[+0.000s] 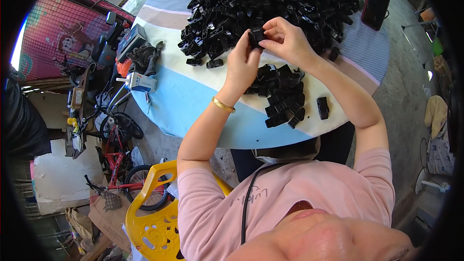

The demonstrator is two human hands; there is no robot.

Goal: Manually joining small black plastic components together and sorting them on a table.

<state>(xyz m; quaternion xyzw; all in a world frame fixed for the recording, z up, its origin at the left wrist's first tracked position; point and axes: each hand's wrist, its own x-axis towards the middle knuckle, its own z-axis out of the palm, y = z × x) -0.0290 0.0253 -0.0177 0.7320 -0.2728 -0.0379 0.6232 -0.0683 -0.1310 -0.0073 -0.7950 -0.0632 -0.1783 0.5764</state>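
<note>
Pink-shirted person sitting nearest cam. L hand + R hand pinching small black part at near edge of black pile. Guessing it's feeling light, stiff, slickish; opposite sides suiting grip best imo. Hands hiding exact shape, tho.

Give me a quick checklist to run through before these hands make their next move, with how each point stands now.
1. Both hands on the piece: ok; left hand and right hand hold a small black piece between them.
2. Piece's finer details visible: cannot tell; fingers cover part of it.
3. Large black heap within reach: ok, it seems; it lies just beyond the hands.
4. All nearby pieces gathered: not ok; a single black part lies right of the smaller pile.
5. Phone clear of the hands: ok; it's right of the heap.
</note>
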